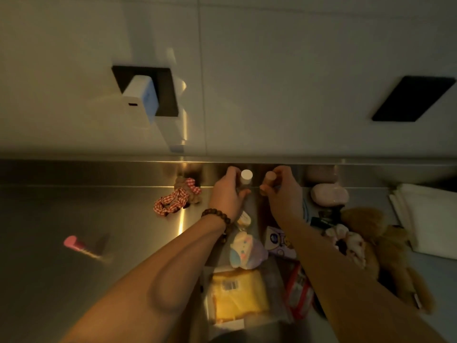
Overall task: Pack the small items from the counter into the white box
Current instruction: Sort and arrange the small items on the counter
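left hand [226, 194] curled round white-capped small bottle [245, 180] | right hand [284, 191] pinching tan-capped bottle [268, 183] | both at counter's back edge | white box [427, 219] far right | risk: smooth round bottles slipping onto glossy steel counter [74, 206], rolling toward gingham scrunchie [173, 201]
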Action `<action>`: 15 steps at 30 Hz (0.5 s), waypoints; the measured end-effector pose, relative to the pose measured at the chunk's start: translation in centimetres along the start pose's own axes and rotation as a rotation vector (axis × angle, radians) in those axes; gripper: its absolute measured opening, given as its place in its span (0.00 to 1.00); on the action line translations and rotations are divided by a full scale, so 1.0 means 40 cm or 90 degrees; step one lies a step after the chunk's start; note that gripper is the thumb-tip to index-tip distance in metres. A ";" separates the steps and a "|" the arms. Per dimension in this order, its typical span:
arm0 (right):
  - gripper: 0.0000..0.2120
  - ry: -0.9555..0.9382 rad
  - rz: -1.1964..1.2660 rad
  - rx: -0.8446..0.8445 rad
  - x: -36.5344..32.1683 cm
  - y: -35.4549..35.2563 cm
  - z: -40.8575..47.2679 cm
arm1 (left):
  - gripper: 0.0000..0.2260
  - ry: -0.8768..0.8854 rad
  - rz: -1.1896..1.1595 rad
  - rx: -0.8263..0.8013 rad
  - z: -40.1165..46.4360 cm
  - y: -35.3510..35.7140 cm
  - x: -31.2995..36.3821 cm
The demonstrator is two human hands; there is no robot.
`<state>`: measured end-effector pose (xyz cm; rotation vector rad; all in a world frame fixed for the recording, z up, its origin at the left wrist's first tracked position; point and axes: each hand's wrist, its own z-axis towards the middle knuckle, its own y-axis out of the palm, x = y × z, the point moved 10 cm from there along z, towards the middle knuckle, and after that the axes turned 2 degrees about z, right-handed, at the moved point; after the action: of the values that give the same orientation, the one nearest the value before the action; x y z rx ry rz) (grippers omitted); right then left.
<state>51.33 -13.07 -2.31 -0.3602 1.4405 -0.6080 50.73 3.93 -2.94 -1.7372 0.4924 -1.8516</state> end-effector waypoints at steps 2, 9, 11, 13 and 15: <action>0.17 0.004 -0.011 -0.010 0.007 0.014 0.006 | 0.16 -0.003 -0.001 -0.002 0.002 0.008 -0.008; 0.16 0.008 -0.048 -0.003 0.006 0.025 0.003 | 0.17 0.001 0.002 -0.007 0.001 0.020 -0.025; 0.16 0.018 -0.045 -0.006 0.009 0.024 0.004 | 0.18 0.000 0.011 -0.010 0.001 0.021 -0.025; 0.17 0.025 -0.037 -0.013 0.013 0.022 0.002 | 0.18 0.001 0.023 -0.007 -0.001 0.017 -0.024; 0.19 0.031 -0.022 -0.022 0.014 0.017 -0.007 | 0.20 0.009 0.035 0.007 -0.008 0.002 -0.020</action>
<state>51.19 -12.83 -3.17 -0.4011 1.4964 -0.6239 50.44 4.31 -3.65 -1.6873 0.5291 -1.8265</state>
